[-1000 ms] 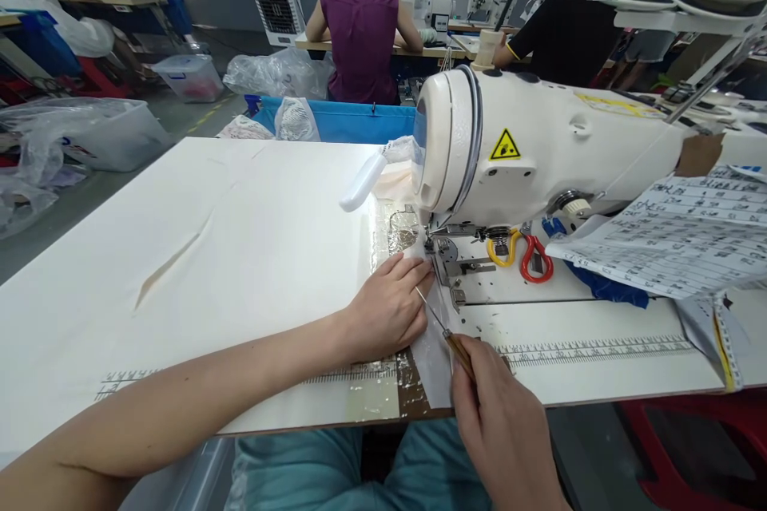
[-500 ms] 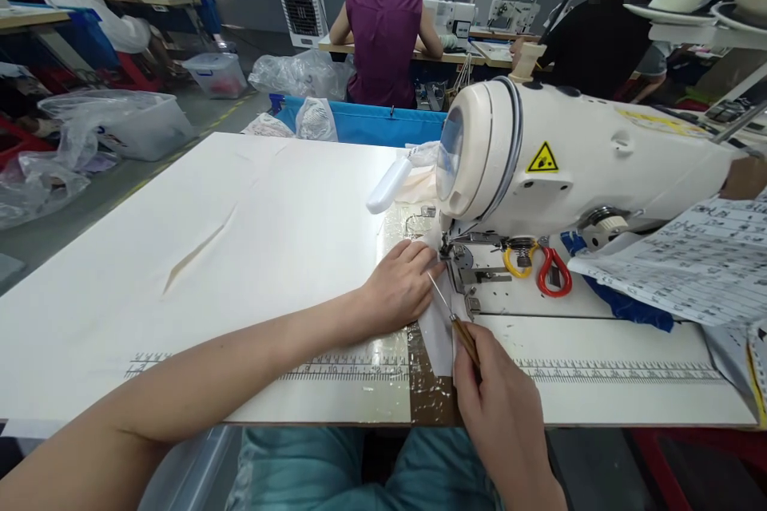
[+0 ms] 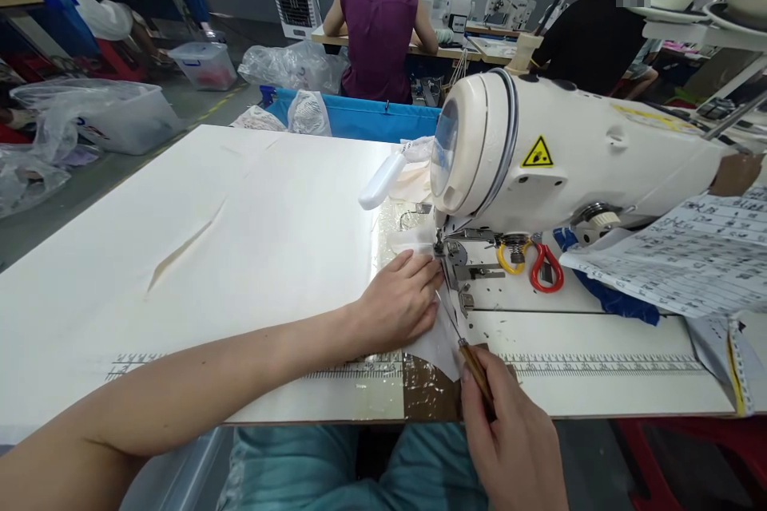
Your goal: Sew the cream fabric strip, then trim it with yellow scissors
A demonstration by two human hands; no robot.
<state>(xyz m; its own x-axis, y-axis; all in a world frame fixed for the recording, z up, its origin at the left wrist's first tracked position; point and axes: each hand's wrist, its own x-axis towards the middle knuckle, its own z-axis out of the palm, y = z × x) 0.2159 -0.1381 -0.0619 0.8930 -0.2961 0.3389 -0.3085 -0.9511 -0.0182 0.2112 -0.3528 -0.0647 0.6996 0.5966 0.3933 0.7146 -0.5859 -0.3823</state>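
Observation:
My left hand (image 3: 404, 297) lies flat on a piece of white fabric (image 3: 440, 349), fingers stretched towards the presser foot (image 3: 441, 246) of the sewing machine (image 3: 575, 128). Part of the fabric shows beyond the fingertips, left of the foot; the rest is under the palm or trails towards me. My right hand (image 3: 520, 435) is closed around the wooden handle of an awl (image 3: 478, 375). Its thin metal shaft slants forward and left, the tip down by the fabric beside my left fingers. Whether the tip touches the cloth I cannot tell.
Red-handled scissors (image 3: 546, 268) and a yellow-handled tool (image 3: 510, 259) lie under the machine arm. Written paper sheets (image 3: 701, 255) and blue cloth (image 3: 617, 295) are at the right. A ruler strip (image 3: 599, 365) runs along the table's front. Co-workers sit beyond a blue cloth bin (image 3: 371, 118).
The fabric has moved forward under my left hand, and more of it shows beyond the fingers. The awl has drawn back slightly towards me and right. The view has shifted a little.

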